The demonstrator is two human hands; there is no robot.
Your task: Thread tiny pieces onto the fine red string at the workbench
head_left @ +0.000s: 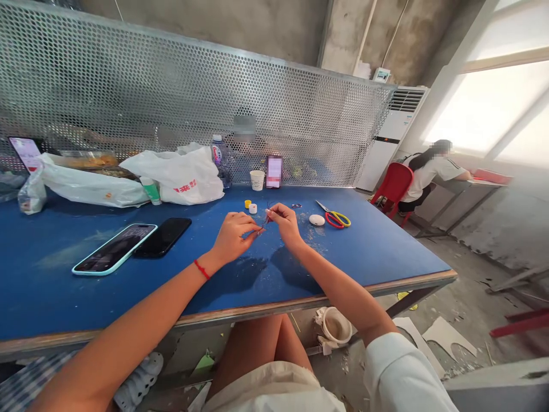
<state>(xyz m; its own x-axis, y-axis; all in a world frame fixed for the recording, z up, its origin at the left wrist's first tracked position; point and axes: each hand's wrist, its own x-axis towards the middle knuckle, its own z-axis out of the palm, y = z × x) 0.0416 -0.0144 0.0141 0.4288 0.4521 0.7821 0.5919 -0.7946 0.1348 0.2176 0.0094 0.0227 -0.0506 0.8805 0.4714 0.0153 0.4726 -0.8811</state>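
Observation:
Over the blue tabletop [231,292] my two hands meet around some thin dark strands [263,225], too fine to tell whether wire or thread. My left hand [237,233], with a red cord at its wrist, pinches them between thumb and fingertips. From the other side my right hand [283,224] is closed on their upper part. Just behind the left fingers stand a small white spool [253,209] and a yellow one [247,203]. To the right lie a white rounded case [317,220] and scissors [337,218] with red and yellow handles, blades half apart.
Two phones [115,249] lie at left; another phone [274,171] stands beside a paper cup [257,180]. White plastic bags [184,171] and a bottle [219,160] line the perforated metal screen [171,86]. A person [433,169] sits at another table. Below is a bucket [337,325].

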